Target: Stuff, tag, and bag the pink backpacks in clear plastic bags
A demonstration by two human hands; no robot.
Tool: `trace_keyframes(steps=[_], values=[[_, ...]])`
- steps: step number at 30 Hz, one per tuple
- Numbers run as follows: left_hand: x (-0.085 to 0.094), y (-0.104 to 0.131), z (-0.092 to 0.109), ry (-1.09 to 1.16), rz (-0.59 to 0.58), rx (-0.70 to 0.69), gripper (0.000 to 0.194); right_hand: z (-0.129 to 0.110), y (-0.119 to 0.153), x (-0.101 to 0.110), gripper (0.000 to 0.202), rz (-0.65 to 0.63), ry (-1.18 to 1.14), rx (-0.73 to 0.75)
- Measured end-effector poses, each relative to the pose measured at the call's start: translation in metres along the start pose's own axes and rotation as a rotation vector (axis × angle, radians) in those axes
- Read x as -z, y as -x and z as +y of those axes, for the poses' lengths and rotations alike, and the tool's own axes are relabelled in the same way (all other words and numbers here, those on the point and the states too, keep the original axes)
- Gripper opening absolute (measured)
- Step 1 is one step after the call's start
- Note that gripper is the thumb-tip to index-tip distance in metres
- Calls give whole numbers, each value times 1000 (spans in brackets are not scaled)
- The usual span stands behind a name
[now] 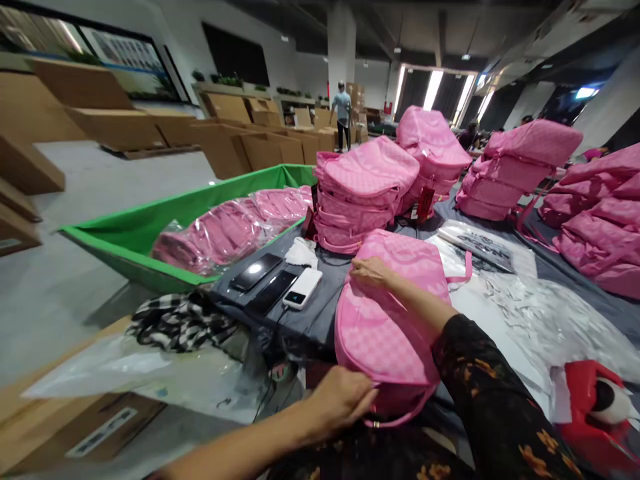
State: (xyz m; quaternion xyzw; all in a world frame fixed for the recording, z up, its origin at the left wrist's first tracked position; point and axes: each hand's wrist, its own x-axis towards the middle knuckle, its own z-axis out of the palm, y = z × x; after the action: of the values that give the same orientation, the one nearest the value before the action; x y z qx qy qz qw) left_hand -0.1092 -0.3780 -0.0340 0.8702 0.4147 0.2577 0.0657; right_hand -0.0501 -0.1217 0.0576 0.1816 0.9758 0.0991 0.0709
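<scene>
A pink checkered backpack (387,327) lies on the dark-covered table (320,327) right in front of me. My left hand (343,399) is closed at the backpack's near left edge, fingers curled by the seam; what the fingertips pinch is partly hidden. Across the bag reaches my right arm, and my right hand (371,272) is closed on the far left side of the same backpack. A pink strap (460,268) sticks out at its right. Just beyond stands a stack of pink backpacks (363,193).
Two dark phones (257,271) and a white power bank (303,289) lie left of the backpack. A green bin (150,207) holds plastic-wrapped pink bags. Clear plastic bags (550,313) and a red tape dispenser (590,407) are at right. A person (342,110) stands among cartons behind.
</scene>
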Motion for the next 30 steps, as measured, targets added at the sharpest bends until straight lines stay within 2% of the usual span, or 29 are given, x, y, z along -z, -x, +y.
trace_keyframes(steps=[1,3,4,6,8,10,12,13,15,17,19,21,23,25,27,30], values=[[-12,-18,12,16,-4,-40,41,-1,1,0,25,-2,-18,-22],[-28,-55,25,42,-47,-5,41,0,16,0,26,0,-45,-104],[-31,-70,25,65,-61,28,42,1,31,1,28,27,-59,-162],[-26,-89,20,134,-100,100,43,1,80,2,31,152,-89,-245],[-16,-94,15,197,-133,186,42,-8,143,0,29,317,-132,-203],[-11,-91,18,218,-148,255,38,-32,204,-10,22,361,-185,-46],[-13,-85,29,186,-137,224,32,-66,248,-27,21,450,-148,-73],[-15,-82,35,153,-112,158,29,-84,261,-38,22,531,-120,-98],[-16,-75,45,84,-33,-40,25,-119,271,-58,26,725,-106,-158],[-11,-70,45,-12,77,-198,26,-147,269,-75,31,908,-205,-264],[-1,-67,34,-173,153,-226,29,-167,266,-86,33,1043,-372,-460],[8,-69,18,-321,103,-238,25,-177,270,-93,25,1120,-533,-683],[13,-72,5,-358,-68,-307,15,-173,281,-99,12,1156,-638,-898],[12,-73,-2,-326,-249,-367,7,-151,295,-105,16,1197,-691,-1112],[7,-72,-3,-315,-347,-371,3,-112,299,-110,25,1242,-733,-1252],[-1,-71,-2,-319,-396,-397,4,-33,280,-113,33,1268,-814,-1263]])
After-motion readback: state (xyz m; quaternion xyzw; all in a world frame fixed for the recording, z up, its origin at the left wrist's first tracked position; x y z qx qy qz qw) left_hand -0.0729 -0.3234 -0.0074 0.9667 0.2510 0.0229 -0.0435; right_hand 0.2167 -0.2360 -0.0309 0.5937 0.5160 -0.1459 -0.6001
